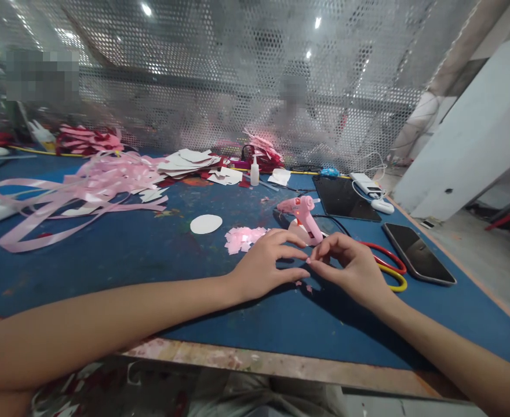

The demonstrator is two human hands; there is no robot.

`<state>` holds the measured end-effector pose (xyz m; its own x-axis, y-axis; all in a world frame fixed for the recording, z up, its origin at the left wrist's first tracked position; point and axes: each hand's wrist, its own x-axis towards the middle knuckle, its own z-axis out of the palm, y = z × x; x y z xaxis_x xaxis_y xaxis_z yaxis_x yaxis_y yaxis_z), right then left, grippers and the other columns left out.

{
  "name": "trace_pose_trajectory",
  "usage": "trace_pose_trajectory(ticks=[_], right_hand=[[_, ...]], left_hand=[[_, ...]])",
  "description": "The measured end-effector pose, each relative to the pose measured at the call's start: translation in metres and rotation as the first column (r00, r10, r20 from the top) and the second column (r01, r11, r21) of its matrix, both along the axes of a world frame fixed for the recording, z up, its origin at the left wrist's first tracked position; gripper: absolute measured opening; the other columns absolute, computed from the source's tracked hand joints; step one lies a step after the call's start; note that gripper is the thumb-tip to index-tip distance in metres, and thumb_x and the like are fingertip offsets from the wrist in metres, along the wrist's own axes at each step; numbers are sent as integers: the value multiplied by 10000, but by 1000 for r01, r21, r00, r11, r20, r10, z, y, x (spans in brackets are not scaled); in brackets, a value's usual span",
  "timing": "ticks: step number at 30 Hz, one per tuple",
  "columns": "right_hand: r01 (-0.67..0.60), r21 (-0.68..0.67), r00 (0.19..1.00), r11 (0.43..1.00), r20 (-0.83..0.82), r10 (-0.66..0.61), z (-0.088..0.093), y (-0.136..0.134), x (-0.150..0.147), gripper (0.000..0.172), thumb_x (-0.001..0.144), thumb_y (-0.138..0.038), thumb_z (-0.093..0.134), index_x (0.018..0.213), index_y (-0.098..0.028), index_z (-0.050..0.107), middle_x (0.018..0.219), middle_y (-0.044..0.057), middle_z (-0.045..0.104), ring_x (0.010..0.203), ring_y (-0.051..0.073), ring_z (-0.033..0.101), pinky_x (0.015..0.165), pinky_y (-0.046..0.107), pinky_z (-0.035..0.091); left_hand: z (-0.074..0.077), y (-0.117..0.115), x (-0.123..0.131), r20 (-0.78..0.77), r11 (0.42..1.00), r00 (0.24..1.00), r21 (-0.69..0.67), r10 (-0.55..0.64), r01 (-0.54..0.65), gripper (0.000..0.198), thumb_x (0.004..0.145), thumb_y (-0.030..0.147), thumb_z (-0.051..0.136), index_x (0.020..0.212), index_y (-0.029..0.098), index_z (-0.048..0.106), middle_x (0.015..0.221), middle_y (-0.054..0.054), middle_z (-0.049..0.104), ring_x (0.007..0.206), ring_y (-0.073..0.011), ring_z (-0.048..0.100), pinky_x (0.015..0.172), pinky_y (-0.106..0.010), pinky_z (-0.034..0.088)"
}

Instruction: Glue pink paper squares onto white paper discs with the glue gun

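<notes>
My right hand (351, 267) pinches a tiny pink piece (308, 260) between thumb and fingertips, above the blue table. Close beside it, my left hand (274, 259) has its fingers apart and bent toward that piece; I see nothing held in it. Below the fingertips lie small pink scraps (309, 288). A heap of cut pink ribbon pieces (243, 238) is just beyond my left hand. Behind both hands stands a pink hot glue gun (306, 217), with a pale disc partly hidden under it. Scissors with red and yellow handles (396, 277) are partly covered by my right hand.
A white oval (206, 224) lies left of the ribbon pieces. Looped pink ribbon (111, 179), white paper cutouts (189, 159) and a small bottle (254, 172) sit farther back. At right are a phone (418, 253) and a black tablet (346, 198). Perforated metal (220, 87) rises behind.
</notes>
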<state>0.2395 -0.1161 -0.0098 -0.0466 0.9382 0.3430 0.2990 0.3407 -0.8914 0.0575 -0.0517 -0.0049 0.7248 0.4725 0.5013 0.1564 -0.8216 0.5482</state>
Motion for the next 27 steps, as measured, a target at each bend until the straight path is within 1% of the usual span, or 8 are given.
trace_pose_trajectory(ticks=[3, 8, 11, 14, 20, 24, 27], right_hand=[[-4, 5, 998, 1000, 58, 4, -3, 0, 2, 181, 739, -268, 661, 731, -205, 491, 726, 8, 612, 684, 131, 568, 659, 285, 466], [17, 6, 994, 1000, 104, -18, -4, -1, 2, 173, 739, -263, 652, 714, -206, 490, 750, 12, 598, 740, 148, 578, 719, 313, 475], [32, 12, 992, 999, 121, -33, -3, -2, 1, 161, 732, -260, 653, 718, -207, 501, 735, 1, 581, 728, 142, 565, 706, 299, 472], [17, 11, 992, 1000, 126, -19, -2, -2, 0, 146, 736, -263, 643, 726, -208, 508, 722, -10, 570, 704, 133, 555, 680, 280, 465], [-10, 6, 981, 1000, 196, 9, -4, 0, 6, 127, 736, -249, 640, 741, -208, 519, 756, -4, 595, 721, 140, 564, 687, 289, 463], [-8, 16, 971, 1000, 237, 4, -2, -1, 6, 108, 735, -242, 638, 743, -209, 536, 734, -15, 598, 705, 132, 561, 674, 273, 460], [2, 20, 965, 1000, 262, -7, 0, -2, 5, 98, 735, -248, 637, 738, -206, 549, 723, -17, 598, 693, 129, 553, 664, 270, 458]], left_hand=[[-1, 0, 0, 22, 1000, 1000, -6, -2, 2, 95, 741, 262, 697, 826, 222, 702, 1032, -35, 659, 1037, -198, 559, 933, -385, 412], [-2, 1, 0, 38, 1000, 999, -21, -10, 10, 51, 751, 251, 687, 788, 224, 710, 984, -30, 674, 1002, -189, 569, 919, -378, 420], [-2, 1, 0, 32, 1000, 999, -19, -15, 16, 46, 755, 250, 685, 784, 226, 711, 970, -27, 675, 990, -183, 571, 910, -371, 422], [-2, 1, 0, 22, 1000, 1000, -11, -14, 14, 53, 751, 252, 689, 790, 225, 712, 966, -28, 674, 988, -183, 571, 909, -368, 419], [-2, 1, -1, 2, 1000, 1000, 7, -21, 21, 60, 756, 261, 684, 793, 224, 716, 971, -35, 672, 990, -185, 569, 905, -362, 415], [-1, 1, 0, -2, 999, 999, -23, -34, 34, 66, 760, 264, 680, 775, 214, 719, 963, -41, 670, 971, -182, 578, 888, -353, 422], [0, 2, -1, 1, 999, 1000, -50, -18, 18, 65, 763, 257, 677, 764, 204, 714, 958, -41, 668, 958, -175, 583, 875, -340, 427]])
